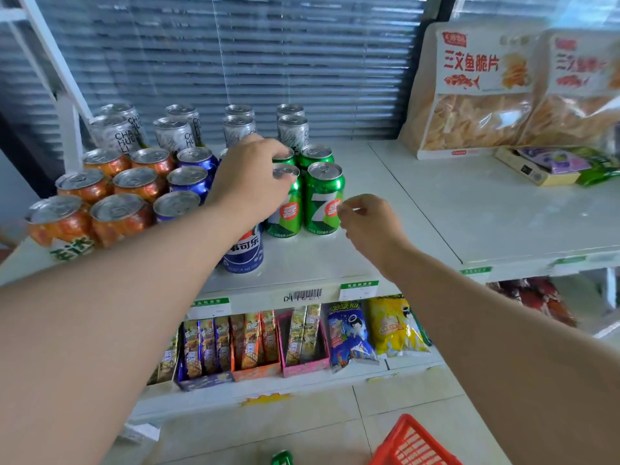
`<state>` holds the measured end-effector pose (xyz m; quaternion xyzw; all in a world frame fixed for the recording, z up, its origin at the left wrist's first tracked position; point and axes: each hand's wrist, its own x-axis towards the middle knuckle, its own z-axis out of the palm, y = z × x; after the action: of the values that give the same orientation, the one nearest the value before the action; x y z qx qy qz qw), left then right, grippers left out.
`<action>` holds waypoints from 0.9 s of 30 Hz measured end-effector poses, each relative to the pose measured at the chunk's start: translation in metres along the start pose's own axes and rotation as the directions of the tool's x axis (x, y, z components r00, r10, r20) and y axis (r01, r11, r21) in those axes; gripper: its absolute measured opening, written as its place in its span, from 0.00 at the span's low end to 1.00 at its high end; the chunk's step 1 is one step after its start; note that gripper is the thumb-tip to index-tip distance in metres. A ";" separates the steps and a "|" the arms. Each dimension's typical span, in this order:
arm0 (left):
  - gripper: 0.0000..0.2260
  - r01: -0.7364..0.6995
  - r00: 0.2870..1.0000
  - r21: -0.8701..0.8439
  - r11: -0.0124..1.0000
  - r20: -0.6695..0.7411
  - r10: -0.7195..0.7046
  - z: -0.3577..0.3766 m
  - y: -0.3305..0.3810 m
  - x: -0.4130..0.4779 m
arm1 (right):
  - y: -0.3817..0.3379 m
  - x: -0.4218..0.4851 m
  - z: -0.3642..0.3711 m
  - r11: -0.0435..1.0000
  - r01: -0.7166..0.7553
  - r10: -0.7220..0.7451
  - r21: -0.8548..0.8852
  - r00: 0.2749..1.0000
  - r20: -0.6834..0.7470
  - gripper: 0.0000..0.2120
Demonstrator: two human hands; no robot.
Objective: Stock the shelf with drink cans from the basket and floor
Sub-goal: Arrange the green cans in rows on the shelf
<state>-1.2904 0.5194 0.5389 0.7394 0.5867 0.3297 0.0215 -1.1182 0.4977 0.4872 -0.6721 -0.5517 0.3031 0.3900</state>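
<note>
Green can (285, 209) stands on the shelf (335, 260), front row, with my left hand (250, 182) clamped over its rim. My right hand (369, 223) is loose and holds nothing, fingertips just beside the neighbouring green can (323, 199). It's tight here: the blue can (243, 253) sits right under my left wrist, near the shelf edge. Pull back carelessly and I reckon my forearm knocks it off.

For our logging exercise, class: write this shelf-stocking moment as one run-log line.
left hand: grips front-left green can by its top | right hand: beside front-right green can, holding nothing | red basket: on floor
</note>
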 end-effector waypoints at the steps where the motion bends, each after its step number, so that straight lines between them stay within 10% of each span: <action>1: 0.16 0.008 0.998 -0.066 0.998 -0.069 -0.013 -0.003 0.001 -0.008 | -0.003 -0.010 -0.001 1.000 0.019 -0.019 0.009 1.000 -0.014 0.12; 8: 0.08 0.115 0.984 -0.422 0.899 -0.078 -0.162 -0.043 -0.003 -0.110 | -0.020 -0.110 0.007 0.994 -0.033 0.039 0.107 0.998 -0.054 0.19; 18: 0.07 0.337 0.940 -0.405 0.850 0.095 -0.327 -0.049 -0.075 -0.251 | 0.004 -0.220 0.070 0.976 -0.173 0.177 0.131 0.984 -0.019 0.20; 27: 0.08 0.653 0.742 -0.242 0.718 0.395 -0.542 0.043 -0.154 -0.393 | 0.136 -0.285 0.158 0.935 -0.349 0.332 0.062 0.925 0.186 0.17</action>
<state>-1.4368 0.2361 0.2597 0.5299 0.7135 0.2928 0.3527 -1.2417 0.2367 0.2830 -0.7098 -0.4432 0.4490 0.3134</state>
